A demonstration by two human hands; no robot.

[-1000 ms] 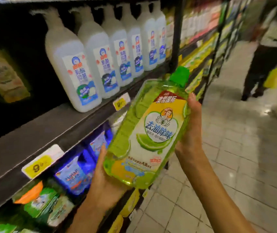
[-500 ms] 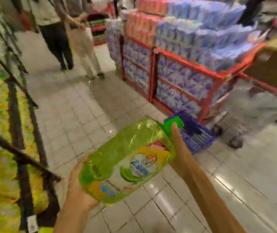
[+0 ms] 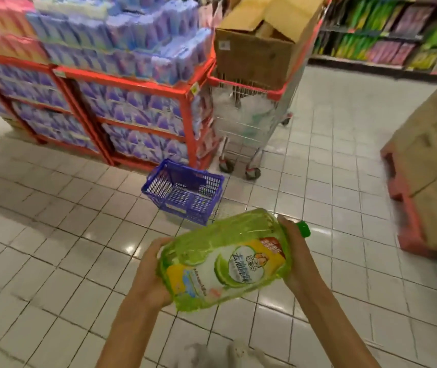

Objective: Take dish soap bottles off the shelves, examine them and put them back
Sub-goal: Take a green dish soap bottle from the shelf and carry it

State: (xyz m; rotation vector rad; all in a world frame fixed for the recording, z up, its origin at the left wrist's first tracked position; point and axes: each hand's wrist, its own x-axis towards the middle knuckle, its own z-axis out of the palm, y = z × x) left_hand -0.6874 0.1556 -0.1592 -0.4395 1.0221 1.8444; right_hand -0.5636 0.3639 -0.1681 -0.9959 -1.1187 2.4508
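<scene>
1. Green and see-through, the dish soap bottle [image 3: 225, 261] lies almost on its side between your two hands, above the tiled floor [image 3: 52, 261], with its label facing up at you.
2. Your left hand [image 3: 149, 274] cups the base end, fingers curled round the bottom edge. Your right hand [image 3: 293, 258] grips the neck end, just below the green cap [image 3: 303, 228], fingers wrapped behind the shoulder.
3. No dish soap shelf shows in this view. Ahead of you stand a blue basket [image 3: 185, 191] on the floor, a red rack [image 3: 137, 102] of purple packs and a trolley [image 3: 251, 115] carrying a cardboard box [image 3: 254, 49].
4. Risk: the bottle looks full and its plastic slick. Let go with one hand while it lies this flat and the heavy end will likely swing down and slide out.
5. Risk: whether the cap is tight cannot be told. Tip the neck lower and a loose cap may leak onto the tiles.
6. Risk: the basket sits near your path. Turn towards the shelf without looking and you could catch it with a foot.
</scene>
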